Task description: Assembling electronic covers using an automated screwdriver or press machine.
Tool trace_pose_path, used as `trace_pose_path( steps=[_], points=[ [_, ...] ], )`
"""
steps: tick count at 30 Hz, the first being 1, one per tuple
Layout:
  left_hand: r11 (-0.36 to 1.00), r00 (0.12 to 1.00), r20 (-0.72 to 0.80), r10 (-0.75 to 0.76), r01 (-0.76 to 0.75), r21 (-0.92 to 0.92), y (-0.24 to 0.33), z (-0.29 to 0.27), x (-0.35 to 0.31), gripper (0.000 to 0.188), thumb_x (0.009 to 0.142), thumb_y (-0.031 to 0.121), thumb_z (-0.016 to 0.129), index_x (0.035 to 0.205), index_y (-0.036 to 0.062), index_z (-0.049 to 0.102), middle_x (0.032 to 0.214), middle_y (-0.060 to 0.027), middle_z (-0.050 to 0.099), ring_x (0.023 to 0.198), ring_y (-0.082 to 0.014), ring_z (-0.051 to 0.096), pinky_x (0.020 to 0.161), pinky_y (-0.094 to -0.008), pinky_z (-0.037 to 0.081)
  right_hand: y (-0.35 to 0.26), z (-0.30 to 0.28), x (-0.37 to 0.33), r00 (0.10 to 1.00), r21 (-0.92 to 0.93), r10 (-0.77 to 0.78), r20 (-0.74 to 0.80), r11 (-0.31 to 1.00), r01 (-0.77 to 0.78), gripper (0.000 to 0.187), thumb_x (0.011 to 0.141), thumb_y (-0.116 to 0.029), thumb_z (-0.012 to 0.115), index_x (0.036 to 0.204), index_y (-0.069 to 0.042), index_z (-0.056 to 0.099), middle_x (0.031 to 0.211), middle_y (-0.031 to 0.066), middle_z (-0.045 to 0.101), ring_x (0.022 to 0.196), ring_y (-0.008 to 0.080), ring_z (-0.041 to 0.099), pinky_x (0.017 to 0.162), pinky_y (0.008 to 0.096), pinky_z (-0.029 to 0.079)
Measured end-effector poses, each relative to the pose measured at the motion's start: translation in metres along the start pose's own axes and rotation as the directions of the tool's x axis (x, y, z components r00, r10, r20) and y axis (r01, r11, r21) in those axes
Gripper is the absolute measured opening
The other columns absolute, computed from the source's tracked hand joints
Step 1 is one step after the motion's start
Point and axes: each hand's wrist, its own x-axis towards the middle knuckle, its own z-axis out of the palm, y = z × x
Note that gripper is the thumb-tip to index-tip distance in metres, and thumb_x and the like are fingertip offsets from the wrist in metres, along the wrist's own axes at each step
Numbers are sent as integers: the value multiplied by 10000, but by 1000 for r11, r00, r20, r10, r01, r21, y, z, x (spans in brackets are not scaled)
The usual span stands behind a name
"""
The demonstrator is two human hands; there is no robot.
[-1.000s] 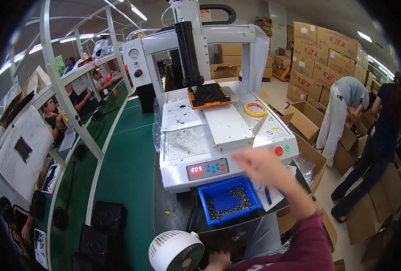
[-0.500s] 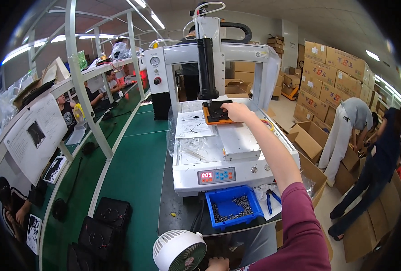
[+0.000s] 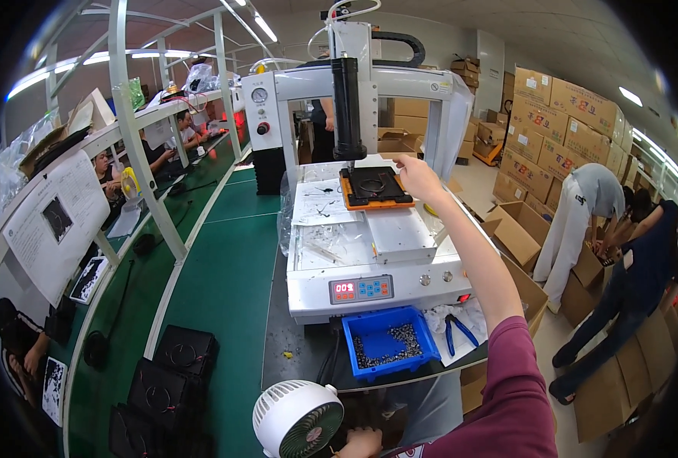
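Note:
My right hand (image 3: 419, 179) is at the right edge of an orange fixture (image 3: 377, 204) on the white benchtop machine's bed. Its fingers are bent together, and whatever is between them is hidden. In the fixture lies a square black panel (image 3: 371, 185) with a loop of thin dark wire on it. The machine's black cylinder and nozzle (image 3: 348, 114) hang just behind the panel's left side. My left hand (image 3: 363, 441) is low at the bottom edge, curled beside a white fan (image 3: 297, 418); what it holds, if anything, does not show.
A blue tray (image 3: 358, 336) of small metal parts and blue-handled pliers (image 3: 461, 336) lie before the machine. Several black panels (image 3: 159, 393) rest on the green bench at left. Cartons (image 3: 552, 114) are stacked at right, where people bend over boxes. Others sit beyond the left frame.
My right hand has come off the black panel and moved right to the fixture's edge, uncovering the wire loop. My left hand stays low by the fan. The view has shifted slightly.

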Motion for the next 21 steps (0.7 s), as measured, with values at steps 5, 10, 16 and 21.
trace_pose_path(
  steps=[5, 10, 16, 21],
  points=[
    [1000, 1000, -10, -13, 13, 27, 1, -6, -3, 454, 832, 400, 616, 1152, 81, 578, 1118, -180, 608, 1030, -370, 602, 822, -479, 506, 1, -17, -15, 998, -54, 63, 6, 997, -63, 317, 902, -142, 414, 1139, -40, 599, 1095, 190, 640, 1032, 359, 596, 873, 449, 470],
    [997, 999, -9, 48, -47, 55, 6, -17, -4, 450, 857, 391, 593, 1173, 72, 559, 1140, -187, 593, 1017, -367, 602, 824, -471, 501, 14, -18, -22, 991, -84, 128, 36, 989, -124, 349, 925, -239, 403, 1070, -13, 625, 1041, 225, 647, 984, 408, 607, 862, 485, 476],
    [931, 920, -253, 298, -339, -135, 25, -73, -32, 414, 890, 298, 574, 1194, 20, 534, 1115, -168, 599, 1000, -367, 593, 845, -440, 495, 21, -7, -16, 980, -71, 171, 101, 984, -165, 441, 947, -311, 395, 959, 48, 651, 996, 303, 630, 973, 450, 602, 887, 497, 466],
    [820, 757, -503, 417, -552, -152, 55, -160, -98, 408, 917, 233, 561, 1235, -17, 506, 1080, -189, 598, 954, -336, 610, 813, -396, 497, 16, -2, -15, 953, -43, 234, 192, 972, -230, 489, 952, -340, 389, 982, 77, 641, 996, 324, 622, 983, 461, 596, 905, 495, 459]
  ],
)
